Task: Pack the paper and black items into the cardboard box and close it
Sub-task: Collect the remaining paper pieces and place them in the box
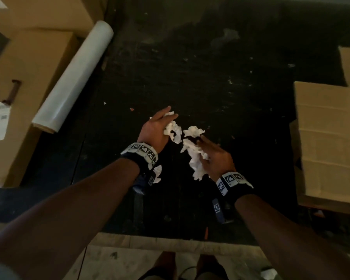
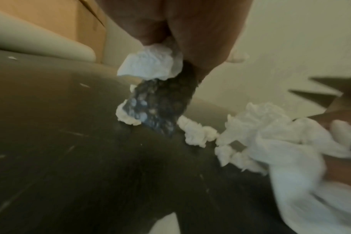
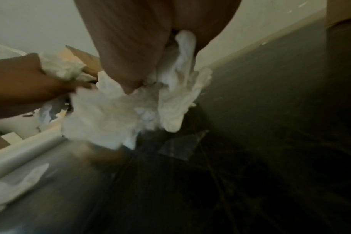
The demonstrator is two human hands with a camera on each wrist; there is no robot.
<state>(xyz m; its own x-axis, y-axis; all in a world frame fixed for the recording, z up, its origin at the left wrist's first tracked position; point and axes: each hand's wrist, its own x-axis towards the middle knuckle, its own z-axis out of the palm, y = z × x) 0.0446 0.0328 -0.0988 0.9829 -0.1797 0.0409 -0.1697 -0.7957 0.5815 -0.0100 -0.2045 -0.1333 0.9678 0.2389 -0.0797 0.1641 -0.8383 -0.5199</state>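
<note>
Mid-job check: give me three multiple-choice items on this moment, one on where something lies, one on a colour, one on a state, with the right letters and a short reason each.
1. Where does the white roll lie relative to the hands?
A. To the person's left, beside cardboard
B. To the right, on the flat cardboard
C. Between the hands

2. What colour is the crumpled paper?
A. Brown
B. White
C. Blue

3. What is the left hand doing?
A. Resting flat on the dark table
B. Holding crumpled paper
C. Gripping the roll

Answers:
1 A: in the head view the roll lies at the left against the cardboard box.
2 B: the wads show white in all three views.
3 B: the left wrist view shows paper caught between its fingers; the right hand also holds paper.
</note>
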